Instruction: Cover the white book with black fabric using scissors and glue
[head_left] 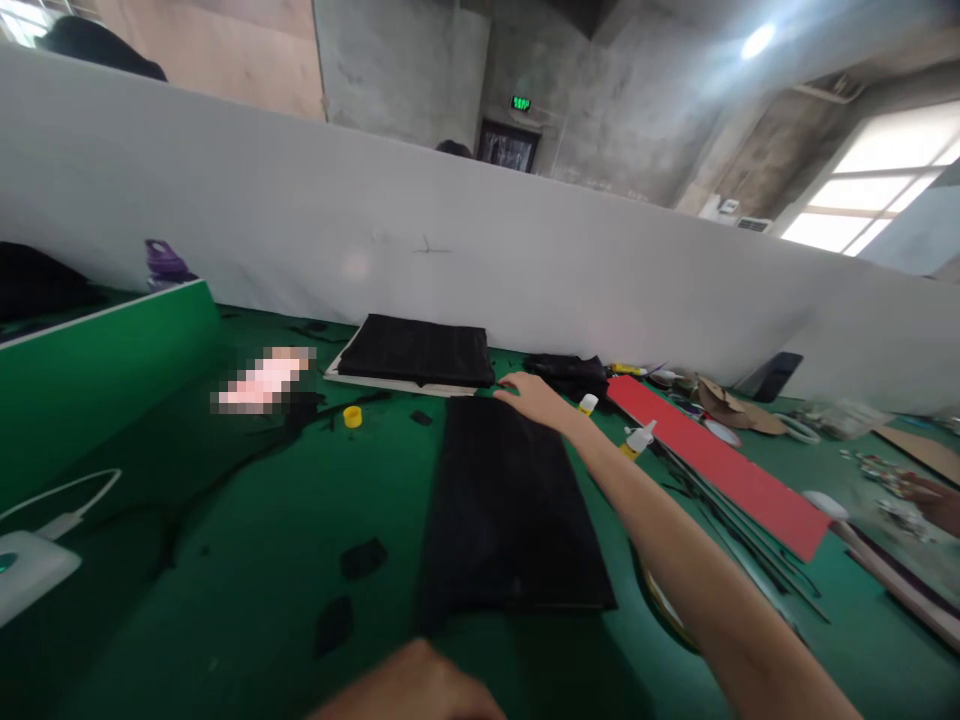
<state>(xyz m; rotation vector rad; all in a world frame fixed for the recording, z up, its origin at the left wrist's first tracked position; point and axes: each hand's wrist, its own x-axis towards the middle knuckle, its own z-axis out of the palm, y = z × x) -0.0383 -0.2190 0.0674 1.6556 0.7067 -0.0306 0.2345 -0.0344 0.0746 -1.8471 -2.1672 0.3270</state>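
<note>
A flat black rectangular piece (517, 510), seemingly cloth-covered, lies on the green table in front of me. My right hand (536, 400) stretches over its far right corner, fingers extended and a little apart, with nothing seen between them. Whether the fingertips touch the piece cannot be made out. Just beyond them is a stack of black cloth pieces (416, 350) on a pale board. My left hand (416, 690) shows only partly at the bottom edge, near the piece's close end; it is blurred and its fingers are hidden.
Right of the piece stand glue bottles (637, 440), a long red strip (720, 460) and thin dark rods. A yellow cap (352, 416) and black scraps (364, 558) lie left. A green divider (112, 370) and white device (37, 570) are farther left; a white partition (300, 220) runs behind.
</note>
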